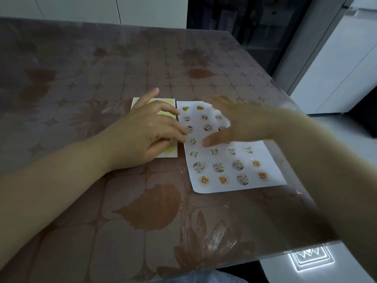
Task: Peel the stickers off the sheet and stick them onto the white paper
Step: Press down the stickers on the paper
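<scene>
near the surface's [102,78] right edge lies the white paper [222,158], dotted with stickers [242,179]; the yellow sticker sheet [167,103] sits just beside it under the loosely spread left hand [142,131]. the right hand [244,123], spread and blurred above, could knock the paper askew.

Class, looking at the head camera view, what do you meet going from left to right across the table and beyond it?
yellow sheet → white paper dotted with stickers → white cabinet past the table's edge
</scene>
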### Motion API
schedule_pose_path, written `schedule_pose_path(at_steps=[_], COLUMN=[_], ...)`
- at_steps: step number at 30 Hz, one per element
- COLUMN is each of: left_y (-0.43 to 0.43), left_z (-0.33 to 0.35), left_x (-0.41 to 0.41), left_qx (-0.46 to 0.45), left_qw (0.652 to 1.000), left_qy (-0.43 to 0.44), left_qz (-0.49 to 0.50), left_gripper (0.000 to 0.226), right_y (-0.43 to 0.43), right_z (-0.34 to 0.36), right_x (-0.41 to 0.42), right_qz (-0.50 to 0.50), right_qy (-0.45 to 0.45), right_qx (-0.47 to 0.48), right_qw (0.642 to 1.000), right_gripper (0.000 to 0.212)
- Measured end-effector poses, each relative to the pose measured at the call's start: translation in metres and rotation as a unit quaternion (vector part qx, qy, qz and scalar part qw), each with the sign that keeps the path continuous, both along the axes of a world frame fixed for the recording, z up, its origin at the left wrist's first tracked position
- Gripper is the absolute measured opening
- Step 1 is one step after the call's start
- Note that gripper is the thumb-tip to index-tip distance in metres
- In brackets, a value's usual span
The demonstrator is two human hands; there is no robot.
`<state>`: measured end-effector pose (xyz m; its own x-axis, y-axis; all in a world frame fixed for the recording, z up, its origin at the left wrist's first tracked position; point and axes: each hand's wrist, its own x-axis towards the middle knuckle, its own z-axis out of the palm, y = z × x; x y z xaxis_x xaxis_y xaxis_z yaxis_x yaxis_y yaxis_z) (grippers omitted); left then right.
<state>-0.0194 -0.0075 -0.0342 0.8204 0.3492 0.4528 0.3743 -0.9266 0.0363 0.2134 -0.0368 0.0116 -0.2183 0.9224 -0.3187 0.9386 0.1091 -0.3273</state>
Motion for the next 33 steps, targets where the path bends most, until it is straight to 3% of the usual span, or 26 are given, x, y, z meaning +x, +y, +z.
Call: schedule_pose_path(at_steps=[4,13,16,22,33], left_y=[0.000,0.001,0.000,-0.001,0.002], left_z=[0.001,0.001,0.000,0.000,-0.009], left_x=[-0.001,0.000,0.000,-0.001,-0.001], left_qx=[-0.015,-0.019,-0.029,-0.031,-0.076], left_qw=[1.000,0.999,0.998,0.997,0.992], left_qy=[-0.014,0.006,0.017,0.043,0.098], left_qz=[-0.004,-0.035,-0.045,-0.049,0.017], left_gripper=[0.034,0.033,0.036,0.037,0.040], right_y=[-0.003,0.007,0.005,-0.008,-0.005], right_z=[-0.014,-0.016,-0.021,-0.015,-0.011], right_x=[-0.019,-0.023,-0.022,0.001,0.012], right_qz=[-0.001,-0.023,-0.035,-0.053,-0.084], right_qy=[0.041,-0.004,-0.002,0.102,0.040], right_qx=[-0.004,-0.009,0.005,0.048,-0.025], right_qw=[0.999,1.000,0.999,0.992,0.995], right_gripper=[0.112,0.128,0.127,0.112,0.115])
